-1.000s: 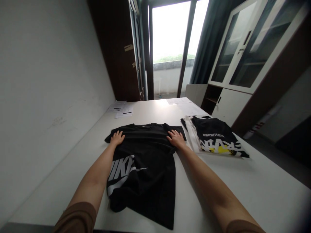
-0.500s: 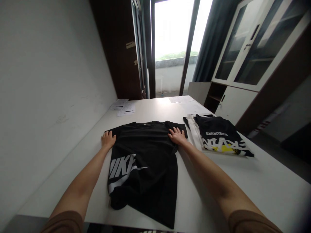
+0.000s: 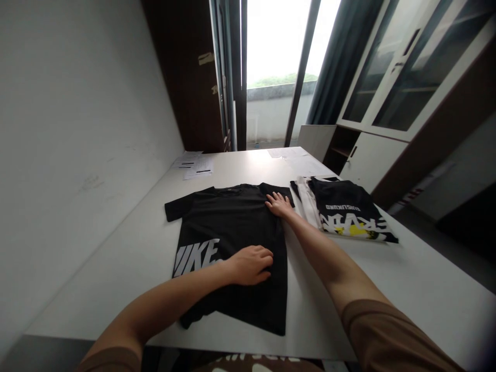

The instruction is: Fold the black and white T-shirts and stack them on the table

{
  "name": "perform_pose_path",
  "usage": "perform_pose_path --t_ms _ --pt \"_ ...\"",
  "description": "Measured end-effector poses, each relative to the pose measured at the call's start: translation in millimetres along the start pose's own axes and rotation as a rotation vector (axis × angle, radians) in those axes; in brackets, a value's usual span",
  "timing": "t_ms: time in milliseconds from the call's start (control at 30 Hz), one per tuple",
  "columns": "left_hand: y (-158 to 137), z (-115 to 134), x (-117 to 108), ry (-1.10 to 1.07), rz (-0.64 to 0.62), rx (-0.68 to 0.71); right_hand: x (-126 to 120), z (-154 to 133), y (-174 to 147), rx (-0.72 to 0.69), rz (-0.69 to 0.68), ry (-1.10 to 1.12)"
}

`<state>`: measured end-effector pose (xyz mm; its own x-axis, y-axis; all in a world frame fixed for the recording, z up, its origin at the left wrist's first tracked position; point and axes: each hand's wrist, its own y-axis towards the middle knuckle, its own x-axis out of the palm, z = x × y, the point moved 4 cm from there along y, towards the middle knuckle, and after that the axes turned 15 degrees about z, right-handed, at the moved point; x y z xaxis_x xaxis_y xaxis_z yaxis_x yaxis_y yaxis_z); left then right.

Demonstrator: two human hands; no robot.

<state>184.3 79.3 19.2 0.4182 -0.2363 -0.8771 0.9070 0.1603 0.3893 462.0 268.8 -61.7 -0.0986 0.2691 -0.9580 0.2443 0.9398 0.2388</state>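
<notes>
A black T-shirt [image 3: 228, 217] with large grey lettering lies spread on the white table [image 3: 132, 232], its collar toward the far end. Across its lower middle reaches my left hand [image 3: 251, 264], fingers apart and slightly bent over the cloth, with nothing gripped that I can see. My right hand [image 3: 279, 204] rests flat on the shirt's right sleeve, fingers spread. The left forearm hides part of the lettering. The near hem lies uneven, its left corner bunched.
To the right lies a stack of folded shirts [image 3: 344, 209], a black one with white and yellow print on top. Printed papers [image 3: 199, 168] lie at the far left, and more sheets [image 3: 306, 164] at the far right. A wall [image 3: 77, 155] borders the table on the left.
My left hand has left the shirt's left sleeve and moved right and nearer, over the lower middle. The right hand stays at the right sleeve. The near right hem sits a little higher.
</notes>
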Motion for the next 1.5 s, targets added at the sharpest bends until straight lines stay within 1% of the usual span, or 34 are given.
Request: perform_pose_path --t_ms 67,133,200,267,333,400,467,533,600,667,700,733,767,833,900,1000,1067,1133,1200,1300,1367,1433,1500 --pt "9.1 25.7 12.7 -0.095 -0.022 0.031 -0.3 0.3 -1.1 -0.007 0.003 0.001" --pt "14.3 49.2 22.7 -0.185 -0.053 0.028 -0.5 0.6 -2.0 -0.01 0.008 0.003" --pt "15.1 71.5 28.6 -0.219 -0.095 0.031 -0.7 0.9 -2.5 -0.006 0.02 0.006" --pt "10.6 90.9 29.0 -0.22 -0.126 0.065 -0.8 1.2 -2.3 -0.004 0.03 0.013" --pt "0.5 102.0 24.1 -0.237 -0.13 0.073 -0.6 2.1 -1.4 -0.009 0.029 0.025" --pt "-14.6 100.7 15.5 -0.256 -0.102 0.012 -0.4 3.9 0.1 -0.025 0.026 0.04" --pt "-33.7 88.2 4.4 -0.258 -0.057 -0.094 -1.1 6.2 1.6 -0.045 0.037 0.056" --pt "-54.5 67.0 -9.4 -0.264 0.024 -0.228 -3.5 7.9 2.0 -0.062 0.07 0.077" --pt "-75.0 38.1 -27.1 -0.283 0.192 -0.401 -8.2 8.5 0.2 -0.066 0.128 0.104" --pt "-95.6 2.8 -45.9 -0.266 0.414 -0.581 -14.9 7.4 -4.4 -0.065 0.199 0.133" --pt "-105.3 -15.6 -53.3 -0.227 0.49 -0.647 -18.7 6.0 -7.6 -0.069 0.235 0.147" --pt "-113.8 -34.0 -58.5 -0.168 0.522 -0.692 -22.6 4.1 -11.3 -0.075 0.267 0.161" --pt "-120.7 -52.0 -60.7 -0.096 0.492 -0.712 -26.5 1.6 -15.2 -0.081 0.296 0.173" --pt "-133.6 -87.6 -59.5 0.092 0.367 -0.768 -34.1 -5.5 -23.5 -0.085 0.342 0.197" --pt "-145.0 -119.1 -55.1 0.286 0.241 -0.838 -41.2 -15.6 -31.4 -0.064 0.357 0.221" --pt "-153.3 -153.8 -49.3 0.466 0.122 -0.89 -52.8 -38.0 -42.9 -0.045 0.33 0.25" --pt "-153.1 -171.1 -48.7 0.501 0.078 -0.884 -63.3 -56.9 -53.0 -0.099 0.304 0.282" --pt "-151.9 -186.8 -51.5 0.507 0.056 -0.883 -75.8 -76.5 -69.1 -0.216 0.264 0.377" --pt "-151.8 -200.5 -56.3 0.51 0.054 -0.897 -88.4 -94.8 -93.8 -0.369 0.178 0.532" --pt "-153.7 -214.3 -62.3 0.52 0.074 -0.916 -104.6 -116.2 -142.4 -0.582 -0.013 0.727" --pt "-155.0 -218.7 -63.4 0.525 0.084 -0.92 -112.5 -125.9 -173.8 -0.694 -0.147 0.773" --pt "-155.9 -220.7 -62.7 0.523 0.09 -0.918 -118.8 -129.8 -196.1 -0.735 -0.241 0.753" --pt "-156.4 -221.4 -61.8 0.518 0.092 -0.915 -123.9 -127.3 -208.2 -0.72 -0.321 0.68"
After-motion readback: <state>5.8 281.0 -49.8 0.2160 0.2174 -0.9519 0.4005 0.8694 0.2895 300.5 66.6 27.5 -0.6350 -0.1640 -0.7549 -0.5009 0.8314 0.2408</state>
